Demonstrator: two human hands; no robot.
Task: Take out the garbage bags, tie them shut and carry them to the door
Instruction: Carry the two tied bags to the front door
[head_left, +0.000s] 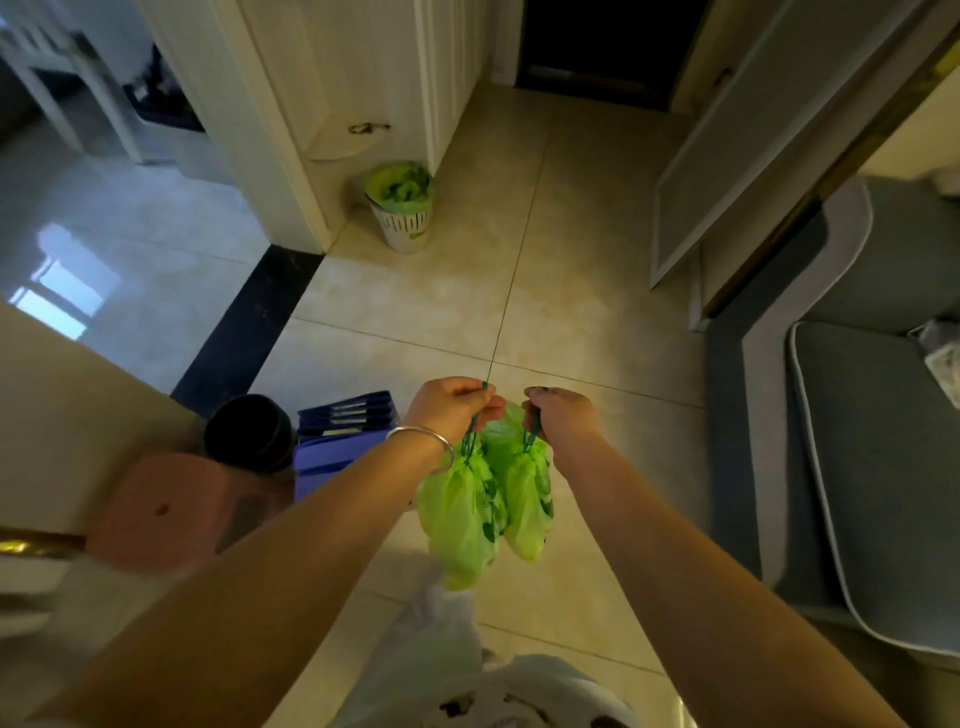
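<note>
Two light green garbage bags hang in front of me above the tiled floor, both cinched at the neck by dark green drawstrings. My left hand (451, 402), a silver bangle on its wrist, is closed on the drawstring of the left bag (460, 512). My right hand (558, 415) grips the drawstring of the right bag (527, 499). The bags touch side by side. Farther ahead a white slotted bin (405, 221) lined with a green bag (399, 182) stands against a white cabinet. A dark doorway (602, 47) lies at the far end of the hall.
A pink stool (166, 512), a black round container (249, 431) and a blue-purple box (343, 441) sit at the lower left. A grey sofa (872, 457) fills the right side. A white framed panel (737, 156) leans at the right. Beige tile floor (519, 312) runs toward the doorway.
</note>
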